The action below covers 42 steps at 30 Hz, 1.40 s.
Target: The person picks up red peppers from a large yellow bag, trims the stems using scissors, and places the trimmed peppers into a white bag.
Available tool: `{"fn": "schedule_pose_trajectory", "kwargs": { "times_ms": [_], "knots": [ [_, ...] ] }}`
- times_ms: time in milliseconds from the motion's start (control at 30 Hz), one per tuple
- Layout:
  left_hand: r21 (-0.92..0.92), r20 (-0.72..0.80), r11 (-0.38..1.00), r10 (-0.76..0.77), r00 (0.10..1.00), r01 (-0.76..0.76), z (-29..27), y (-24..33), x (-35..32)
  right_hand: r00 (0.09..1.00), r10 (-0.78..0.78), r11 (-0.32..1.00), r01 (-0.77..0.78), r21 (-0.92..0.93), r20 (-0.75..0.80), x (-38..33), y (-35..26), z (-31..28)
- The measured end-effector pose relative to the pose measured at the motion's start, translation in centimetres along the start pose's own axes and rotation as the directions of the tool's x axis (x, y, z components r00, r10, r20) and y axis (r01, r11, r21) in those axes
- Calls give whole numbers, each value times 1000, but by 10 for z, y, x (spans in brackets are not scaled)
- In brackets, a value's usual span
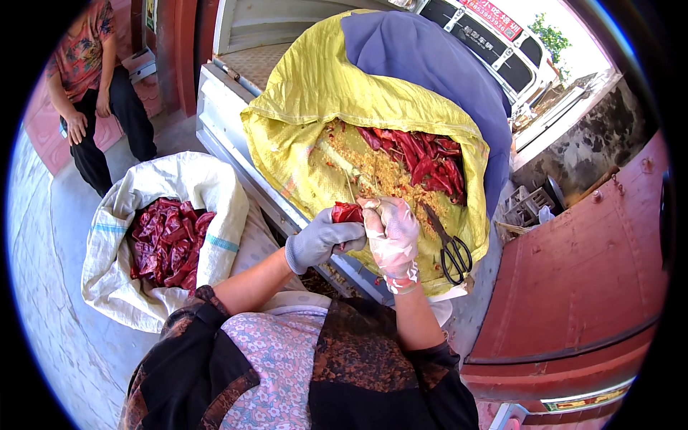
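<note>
In the head view, the left hand (324,242), in a grey glove, sits just below centre with its fingers curled around the lower end of a dried red chili (347,212). The right hand (390,236), in a pale stained glove, is touching it from the 3 o'clock side, its fingers pinched onto the same chili, which pokes out above the two hands. Both are held over the near edge of a big yellow woven sack (308,107), opened flat and filling the upper middle; its lining holds a spread of pale seeds (365,168) and, toward 2 o'clock, a heap of red chilies (423,154). Black-handled scissors (451,251) lie on the yellow cloth at 3 o'clock of the hands, just beside the right one. A blue-purple cloth (430,57) drapes over the sack's far side at 12 o'clock. At 9 o'clock stands a white woven sack (208,186) with a light blue stripe, rolled open and full of dark red chilies (165,240). At 10 o'clock another person (93,72) stands in dark trousers. At 1 o'clock a white vehicle (516,64) carries a red rectangular sign with white lettering (491,16). A red metal panel (588,265) fills 4 o'clock.
</note>
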<state>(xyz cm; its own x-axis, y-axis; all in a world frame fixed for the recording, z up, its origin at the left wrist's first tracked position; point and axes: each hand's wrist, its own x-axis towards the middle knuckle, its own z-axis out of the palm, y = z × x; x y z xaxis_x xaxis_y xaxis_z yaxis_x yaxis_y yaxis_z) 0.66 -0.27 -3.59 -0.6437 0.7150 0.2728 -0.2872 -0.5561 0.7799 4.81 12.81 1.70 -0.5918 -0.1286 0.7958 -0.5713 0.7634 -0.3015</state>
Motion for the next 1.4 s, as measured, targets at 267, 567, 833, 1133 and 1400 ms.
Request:
{"fn": "schedule_pose_trajectory", "kwargs": {
  "times_ms": [267,567,833,1133,1400],
  "knots": [
    [54,-29,998,-22,999,24,1,8,-2,854,508,683,-479,551,113,-9,2,10],
    [96,-85,990,112,990,-103,5,11,-3,450,735,-102,-667,738,508,2,-6,1],
    [-51,-94,998,31,995,-36,-7,11,-4,581,715,360,-783,507,390,-6,15,-10],
    [-101,-503,989,43,863,-109,-110,31,-88,801,540,841,-511,-176,259,11,74,-58],
    [479,-840,840,356,411,253,-242,84,-187,700,714,480,-494,-725,-4,50,142,-18]
  ]
}}
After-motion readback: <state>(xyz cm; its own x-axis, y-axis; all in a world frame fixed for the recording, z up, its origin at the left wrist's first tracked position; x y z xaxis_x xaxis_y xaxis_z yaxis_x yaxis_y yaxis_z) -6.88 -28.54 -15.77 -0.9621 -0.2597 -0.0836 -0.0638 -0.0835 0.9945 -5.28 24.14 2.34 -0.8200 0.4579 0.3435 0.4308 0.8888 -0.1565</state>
